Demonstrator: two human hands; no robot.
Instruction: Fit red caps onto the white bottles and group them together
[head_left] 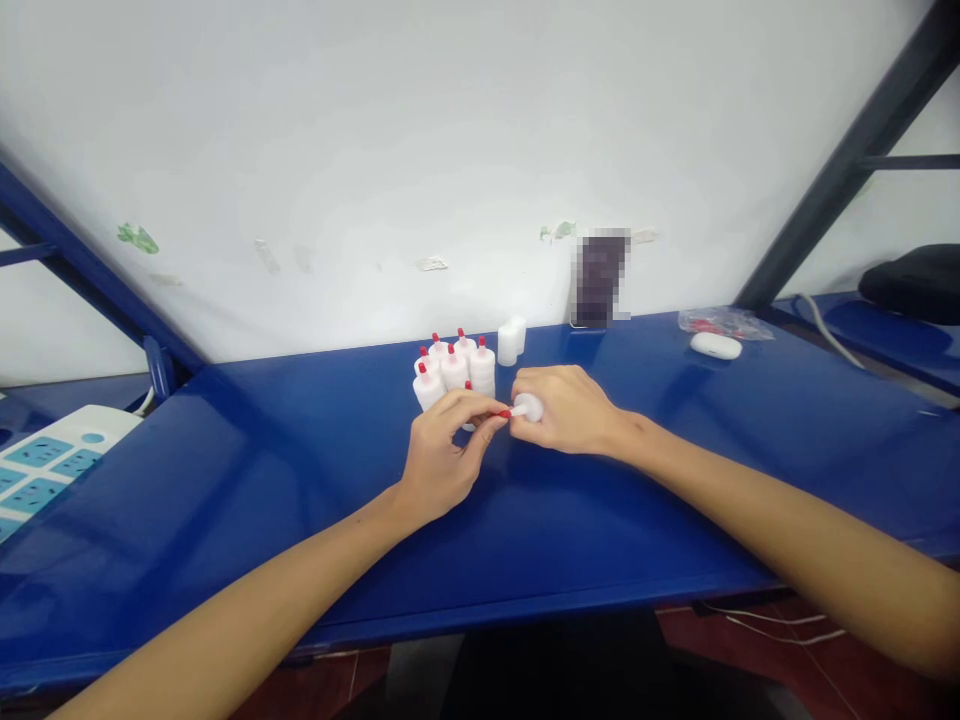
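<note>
The right hand (564, 408) is clenched around a small white bottle (531, 406), its smooth, rounded plastic showing past the curled fingers and its thin pale nozzle pointing toward the left hand (442, 460). That hand pinches, between thumb and forefinger, the red cap (504, 413) at the nozzle's end, so bottle and cap sit between the two hands, just above the table (300, 450). Right behind the left hand stands a tight cluster of capped bottles (455, 368), squat white cylinders with narrow necks and stubby red tips (one is mostly hidden by the fingers). Just beside the cluster, nearer the wall, two plain white cylinders (508, 345) stand close together, without red tips. The table is glossy painted blue, with blurred reflections across its flat surface. Beyond, the wall (375, 150) is matte and pale, marked with torn scraps (433, 264) of paper or tape, some greenish. A dark upright rectangle (600, 280), broken into coarse squares, leans there. To the right lies a glossy white oval case (715, 346), near a crinkled clear bag (724, 322) with red bits inside. At the far left is a flat white power strip (120, 422) with light-blue socket panels; slanting metal posts (832, 165), one blue and one darker, frame both ends, and reddish tiles (712, 640) show below.
</note>
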